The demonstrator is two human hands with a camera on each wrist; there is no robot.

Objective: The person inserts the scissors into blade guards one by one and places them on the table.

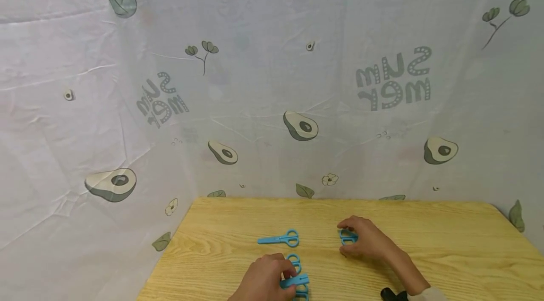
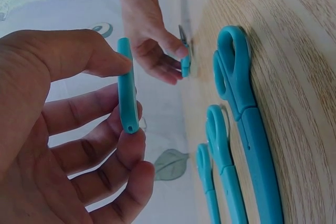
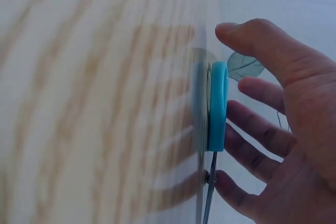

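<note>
My left hand (image 1: 264,278) pinches a blue scissors cover (image 2: 127,90) between thumb and fingertips, held above the table. Around the blue handle (image 3: 217,111) of uncovered scissors at the right, my right hand (image 1: 369,239) spreads its thumb and fingers. The thumb stands apart from the handle in the right wrist view, while the fingers lie close beside it. The bare metal blades (image 3: 211,190) of these scissors show in that view. Beside and beneath my left hand lie several blue scissors with covers on their blades, the nearest pair (image 2: 260,156) being largest in the left wrist view.
One pair of covered scissors (image 1: 272,240) lies farther back on the wooden table (image 1: 229,220). A black object (image 1: 393,295) is at the front, by the right sleeve (image 1: 429,294). A printed sheet (image 1: 263,79) hangs behind the table and along its left side.
</note>
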